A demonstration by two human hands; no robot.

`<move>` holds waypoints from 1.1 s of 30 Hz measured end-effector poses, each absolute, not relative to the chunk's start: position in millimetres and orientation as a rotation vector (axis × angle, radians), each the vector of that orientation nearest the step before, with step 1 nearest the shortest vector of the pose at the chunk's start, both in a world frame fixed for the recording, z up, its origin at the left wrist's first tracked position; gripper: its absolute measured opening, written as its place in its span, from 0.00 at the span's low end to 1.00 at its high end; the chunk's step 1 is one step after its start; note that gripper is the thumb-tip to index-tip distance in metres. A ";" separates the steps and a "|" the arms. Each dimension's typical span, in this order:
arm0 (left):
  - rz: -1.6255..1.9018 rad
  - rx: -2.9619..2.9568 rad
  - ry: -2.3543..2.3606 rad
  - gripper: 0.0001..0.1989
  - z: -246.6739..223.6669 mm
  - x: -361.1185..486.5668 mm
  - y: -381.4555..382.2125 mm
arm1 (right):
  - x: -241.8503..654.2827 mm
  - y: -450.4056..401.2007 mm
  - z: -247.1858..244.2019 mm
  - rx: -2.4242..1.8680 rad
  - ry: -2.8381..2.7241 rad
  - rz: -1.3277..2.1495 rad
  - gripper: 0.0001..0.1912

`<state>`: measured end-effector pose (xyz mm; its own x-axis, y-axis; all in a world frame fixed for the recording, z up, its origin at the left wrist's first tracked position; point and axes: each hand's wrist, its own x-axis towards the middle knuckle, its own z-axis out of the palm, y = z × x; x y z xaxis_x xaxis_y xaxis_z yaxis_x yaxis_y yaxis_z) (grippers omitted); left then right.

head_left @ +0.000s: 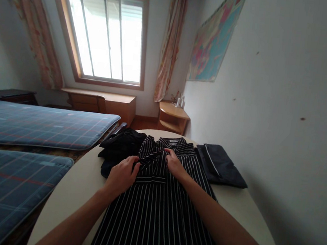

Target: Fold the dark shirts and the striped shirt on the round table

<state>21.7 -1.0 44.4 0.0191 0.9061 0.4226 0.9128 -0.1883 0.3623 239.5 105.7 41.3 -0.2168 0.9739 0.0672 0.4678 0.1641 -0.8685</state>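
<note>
A black shirt with white stripes [153, 215] lies spread on the pale round table [62, 205], its collar at the far end. My left hand [122, 175] is closed at the shirt's left side, thumb and fingers pinching the striped cloth of a sleeve that lies folded across the front. Near the middle, below the collar, my right hand [174, 164] pinches the same gathered cloth between thumb and forefinger. The fabric between both hands is bunched and creased. The fingertips partly hide in the cloth.
Dark folded clothes [122, 143] are piled at the table's far left. A folded dark garment [220, 164] with a light stripe lies at the right, near the wall. Plaid mattresses [45, 124] stand left of the table. A corner shelf [173, 112] is beyond it.
</note>
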 end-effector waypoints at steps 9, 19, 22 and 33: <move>-0.567 -2.123 -2.226 0.19 22.6 6.0 16.4 | 239.4 88.8 34.8 -1.363 -1.926 0.974 0.41; -0.670 -2.016 -2.308 0.13 20.9 -1.1 25.0 | 284.1 110.1 60.2 -1.409 -1.623 1.096 0.30; -0.694 -2.035 -2.347 0.14 24.0 -1.8 22.6 | 299.0 113.8 52.8 -1.533 -1.930 0.923 0.30; -0.823 -2.138 -2.480 0.18 28.6 -7.0 24.7 | 282.9 131.1 52.6 -1.657 -2.353 0.495 0.15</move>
<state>-7.0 24.7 28.6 -0.1815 0.9742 0.1338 0.8608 0.0916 0.5006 282.9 131.1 52.6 -0.3397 0.9404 -0.0130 0.8659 0.3074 -0.3946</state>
